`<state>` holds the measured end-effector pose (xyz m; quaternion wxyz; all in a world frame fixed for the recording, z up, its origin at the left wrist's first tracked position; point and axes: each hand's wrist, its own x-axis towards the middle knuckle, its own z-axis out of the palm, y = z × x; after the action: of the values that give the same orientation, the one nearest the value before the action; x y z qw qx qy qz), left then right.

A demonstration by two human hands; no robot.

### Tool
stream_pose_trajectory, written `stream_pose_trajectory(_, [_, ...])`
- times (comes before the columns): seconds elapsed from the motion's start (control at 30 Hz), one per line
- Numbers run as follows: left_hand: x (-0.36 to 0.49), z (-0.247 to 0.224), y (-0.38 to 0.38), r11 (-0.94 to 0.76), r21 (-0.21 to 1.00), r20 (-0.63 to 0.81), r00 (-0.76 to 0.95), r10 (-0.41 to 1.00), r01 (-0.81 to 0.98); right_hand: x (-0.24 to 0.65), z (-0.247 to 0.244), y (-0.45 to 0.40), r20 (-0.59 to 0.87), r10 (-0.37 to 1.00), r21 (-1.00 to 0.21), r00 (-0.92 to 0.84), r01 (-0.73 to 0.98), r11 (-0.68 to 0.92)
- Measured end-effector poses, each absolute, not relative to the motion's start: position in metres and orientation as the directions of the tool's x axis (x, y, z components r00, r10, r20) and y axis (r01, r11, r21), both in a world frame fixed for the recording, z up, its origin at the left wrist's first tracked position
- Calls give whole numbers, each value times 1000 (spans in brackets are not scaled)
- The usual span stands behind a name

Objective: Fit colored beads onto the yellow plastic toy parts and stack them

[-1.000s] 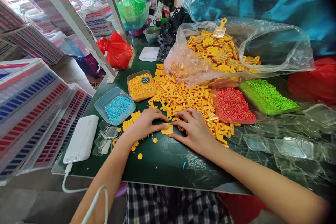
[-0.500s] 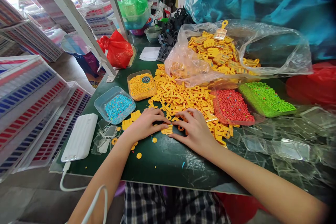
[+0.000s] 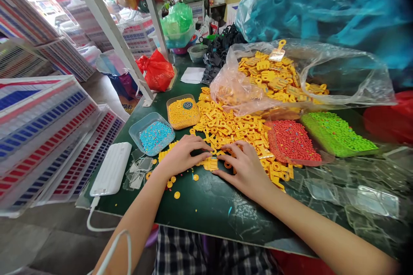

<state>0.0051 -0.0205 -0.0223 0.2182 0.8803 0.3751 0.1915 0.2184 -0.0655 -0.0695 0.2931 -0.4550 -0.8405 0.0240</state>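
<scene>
A flat yellow plastic piece (image 3: 211, 164) with raised bars lies low over the green tabletop, with bits of blue on its upper part. My left hand (image 3: 185, 154) reaches it from the left, thumb and fingertips drawn together at its upper edge. From the right, my right hand (image 3: 248, 169) grips its side, thumb low and index finger higher. Just behind both hands spreads a heap of yellow plastic pieces with ring ends (image 3: 232, 126). Several small yellow discs lie in front of my left hand, one yellow disc (image 3: 177, 195) nearest the edge.
Trays of blue beads (image 3: 155, 135), yellow beads (image 3: 183, 112), red beads (image 3: 292, 139) and green beads (image 3: 342, 133) flank the heap. Clear plastic cases (image 3: 377, 200) cover the right side. A white power bank (image 3: 111, 167) with a cable lies left. Behind stands an open plastic bag (image 3: 222, 90) of yellow pieces.
The whole view has shifted, so the table sits further right and lower. Both hands stay around the same yellow piece, which shows more of its face and some blue.
</scene>
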Motion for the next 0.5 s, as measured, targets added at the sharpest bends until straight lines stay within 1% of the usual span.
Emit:
stream_pose_trajectory(0.07, [0,-19,-17,-606,511,297,536,790,610,218,-68,-65,484,772,-310,-412,744,591])
stream_pose_trajectory(0.13, [-9,-13,-7,-527,475,417,348,840,705,219,-67,-66,496,767,-313,-406,741,594])
stream_pose_trajectory(0.2, [-19,-3,8,-394,419,465,179,867,818,219,-65,-66,500,767,-318,-402,739,594])
stream_pose_trajectory(0.23, [-24,2,18,-332,378,450,142,882,865,220,-65,-66,496,768,-319,-405,738,595])
stream_pose_trajectory(0.3, [-32,15,40,-262,276,340,161,927,925,220,-64,-67,484,771,-319,-415,736,597])
stream_pose_trajectory(0.4, [-31,33,70,-131,116,39,127,991,985,220,-62,-67,468,771,-311,-433,736,602])
stream_pose_trajectory(0.47, [-22,41,85,-76,2,-151,76,986,997,219,-62,-67,466,769,-304,-438,737,604])
stream_pose_trajectory(0.5, [-16,44,89,-70,-46,-218,58,974,996,219,-62,-67,467,767,-302,-441,735,607])
